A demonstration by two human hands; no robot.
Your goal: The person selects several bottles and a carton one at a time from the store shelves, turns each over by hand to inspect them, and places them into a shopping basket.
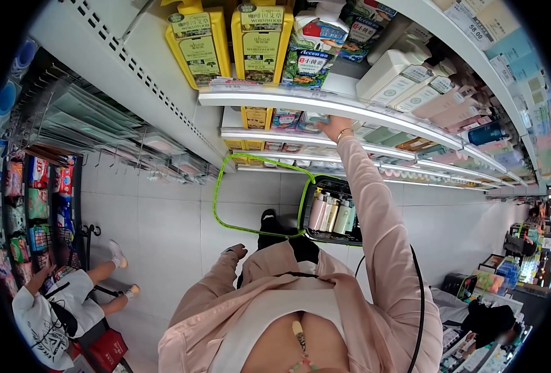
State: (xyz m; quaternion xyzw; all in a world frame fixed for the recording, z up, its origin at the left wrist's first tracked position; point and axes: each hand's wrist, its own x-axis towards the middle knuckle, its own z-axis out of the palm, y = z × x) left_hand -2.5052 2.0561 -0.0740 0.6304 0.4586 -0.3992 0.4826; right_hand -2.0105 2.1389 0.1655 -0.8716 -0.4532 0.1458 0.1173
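My right hand (334, 128) reaches under the edge of the top shelf to the second shelf. Its fingers close at a pale bottle (313, 118) with a coloured label, partly hidden by the shelf lip and the hand. Down by my side hangs my left hand (236, 250), small in view, fingers loosely apart and nothing visible in them. Below my right forearm stands a black shopping basket (331, 237) with a bright green rim. Several pump bottles (332, 213) in pink, cream and pale green stand inside it.
Yellow wormwood bottles (261, 46) and a patterned ginger bottle (312, 56) line the top shelf (362, 107). A green hoop (216, 199) extends left from the basket. Packets hang on the left rack (95, 118). A seated person (70, 298) is lower left; another person (490, 318) is lower right.
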